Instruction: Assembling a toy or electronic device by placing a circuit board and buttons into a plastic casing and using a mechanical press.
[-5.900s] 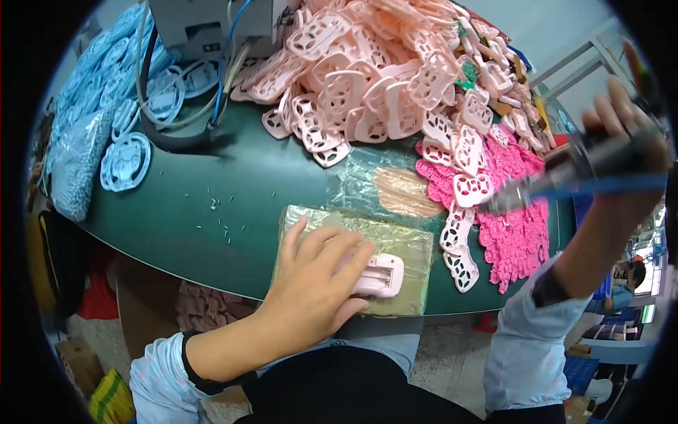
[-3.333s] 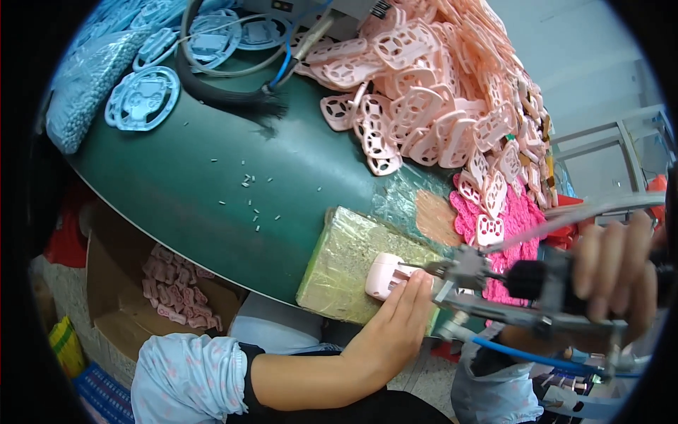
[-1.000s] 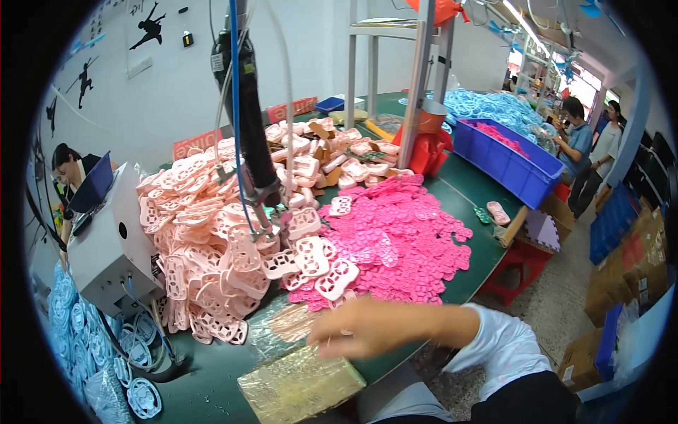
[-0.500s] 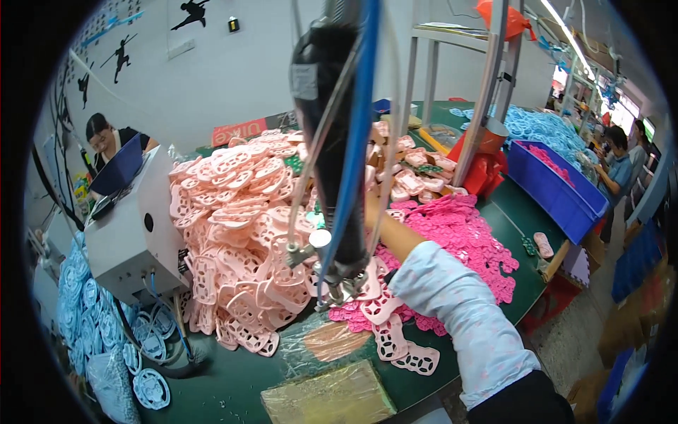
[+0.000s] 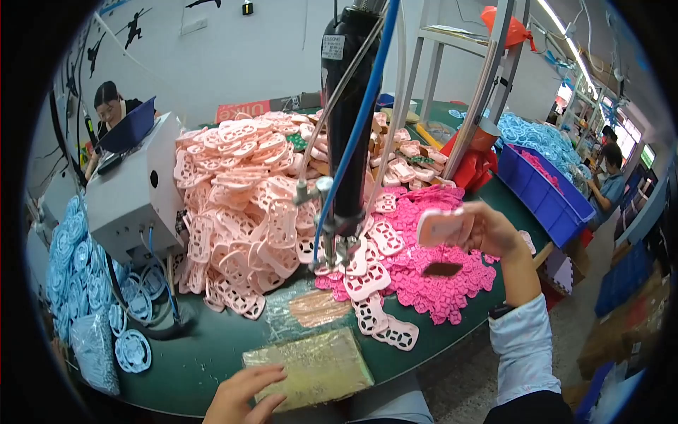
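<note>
Green table [image 5: 205, 367] carries heaped pale-pink frames [image 5: 240, 212]. Right hand [image 5: 491, 230]: fingers closed on 1 pink plastic housing [image 5: 439, 227], raised above magenta pile [image 5: 441, 297]. Left hand [image 5: 244, 397]: fingers loosely spread at film-wrapped block [image 5: 314, 367]. Housing is probably light, stiff, slightly slippery; grip side edges.

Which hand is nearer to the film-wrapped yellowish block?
Left. The left hand overlaps the left end of the block in this view; contact is unclear. The right hand is farther off, up and right of it, holding a pale pink casing.
</note>
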### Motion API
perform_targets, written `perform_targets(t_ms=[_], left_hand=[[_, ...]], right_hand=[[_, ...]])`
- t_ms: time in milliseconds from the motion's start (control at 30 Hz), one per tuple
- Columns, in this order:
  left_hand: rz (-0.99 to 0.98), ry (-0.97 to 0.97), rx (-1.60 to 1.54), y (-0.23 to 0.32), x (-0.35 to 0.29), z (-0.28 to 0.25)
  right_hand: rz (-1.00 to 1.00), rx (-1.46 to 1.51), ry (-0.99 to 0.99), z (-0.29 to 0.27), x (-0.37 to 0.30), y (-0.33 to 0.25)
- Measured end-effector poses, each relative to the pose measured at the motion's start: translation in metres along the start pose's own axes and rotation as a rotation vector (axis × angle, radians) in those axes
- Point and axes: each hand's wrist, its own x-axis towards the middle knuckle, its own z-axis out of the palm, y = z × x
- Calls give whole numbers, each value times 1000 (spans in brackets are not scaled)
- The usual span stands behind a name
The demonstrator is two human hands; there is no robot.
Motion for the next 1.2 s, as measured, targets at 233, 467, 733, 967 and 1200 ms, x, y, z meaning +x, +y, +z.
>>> perform_targets(t_ms=[233,467,733,967,1200], left_hand=[[-6,28,-445,22,55,63],[-63,482,-839,21,26,52],[-385,500,-1222,3,18,49],[-337,72,-38,-44,-7,55],[-55,347,-29,-23,18,54]], right_hand=[[116,-218,-301,146,-7,38],[-815,-587,-40,205,-27,110],[-1328,-814,-44,225,-21,132],[-352,-122,-24,187,-8,123],[-255,-65,-147,201,3,134]])
